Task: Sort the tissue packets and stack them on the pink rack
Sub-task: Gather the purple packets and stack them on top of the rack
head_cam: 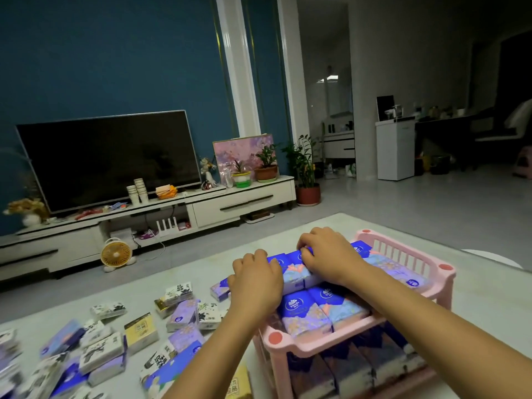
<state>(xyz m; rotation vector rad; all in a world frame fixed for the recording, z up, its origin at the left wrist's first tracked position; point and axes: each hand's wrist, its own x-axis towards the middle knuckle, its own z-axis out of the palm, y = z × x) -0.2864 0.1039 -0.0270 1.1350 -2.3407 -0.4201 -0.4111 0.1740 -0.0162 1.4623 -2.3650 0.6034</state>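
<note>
on the pink rack (pixel 290 345), blue tissue packets (pixel 299 272) on the top tier are pressed by the left hand (pixel 256 283) and right hand (pixel 328 254), fingers curled, nothing lifted.

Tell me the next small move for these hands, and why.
Probably press the upper row of blue packets level: both the left hand and right hand rest on it atop the pink rack, and it overhangs the left edge.
</note>
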